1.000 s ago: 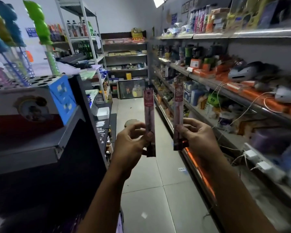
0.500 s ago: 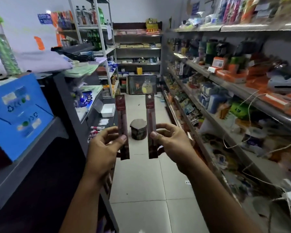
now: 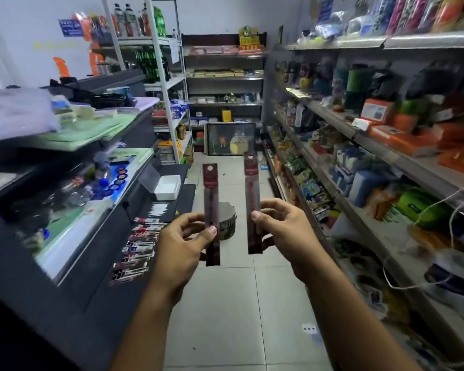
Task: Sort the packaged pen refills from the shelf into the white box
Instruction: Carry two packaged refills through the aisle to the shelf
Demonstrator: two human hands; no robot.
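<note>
Left hand (image 3: 182,245) pinches one refill pack (image 3: 210,194) between thumb and curled fingers, near its lower end; the pack stands upright. Right hand (image 3: 281,228) pinches a second pack (image 3: 252,188) the same way, just beside the first and apart from it. Both packs are held over the aisle floor, well apart from the white box (image 3: 168,187), which sits on the dark ledge (image 3: 185,195) ahead and to the left. No pack is visible inside the box. Similar packs (image 3: 141,242) lie in a row below it. Judgement: sorting is at an early stage; both held packs await placing, and others remain
</note>
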